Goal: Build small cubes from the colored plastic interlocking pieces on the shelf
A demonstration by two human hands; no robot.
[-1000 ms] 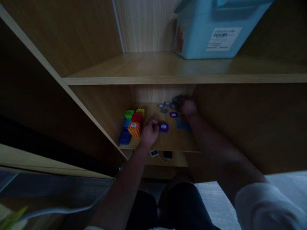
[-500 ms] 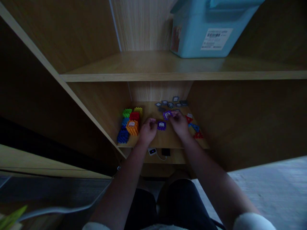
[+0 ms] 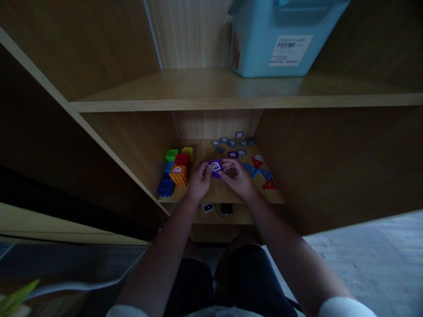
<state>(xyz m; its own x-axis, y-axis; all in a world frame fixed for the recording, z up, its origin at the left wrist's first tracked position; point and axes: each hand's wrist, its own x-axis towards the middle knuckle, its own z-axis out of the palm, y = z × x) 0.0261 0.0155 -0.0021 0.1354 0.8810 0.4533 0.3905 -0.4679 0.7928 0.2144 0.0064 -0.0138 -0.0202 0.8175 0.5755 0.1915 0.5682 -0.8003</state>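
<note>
Both my hands meet over the lower shelf (image 3: 231, 193) and pinch purple toothed tiles (image 3: 216, 167) between them. My left hand (image 3: 199, 179) grips the tiles from the left, fingers curled. From the right, my right hand (image 3: 235, 176) closes its fingers on the same purple tiles. Just left of my left hand stands a cluster of built cubes: orange (image 3: 179, 174), red (image 3: 181, 159), green (image 3: 171, 154), yellow (image 3: 187, 151) and blue (image 3: 165, 187).
Loose purple and grey tiles (image 3: 233, 143) lie at the shelf's back. Red and blue triangular pieces (image 3: 261, 172) lie to the right of my hands. A light blue labelled box (image 3: 280, 39) stands on the upper shelf (image 3: 231, 102). A small device with cable (image 3: 208, 207) sits below.
My right hand came back from the rear of the shelf with a purple tile and joined my left hand, which lifted its purple tile off the shelf; both now hold the tiles together.
</note>
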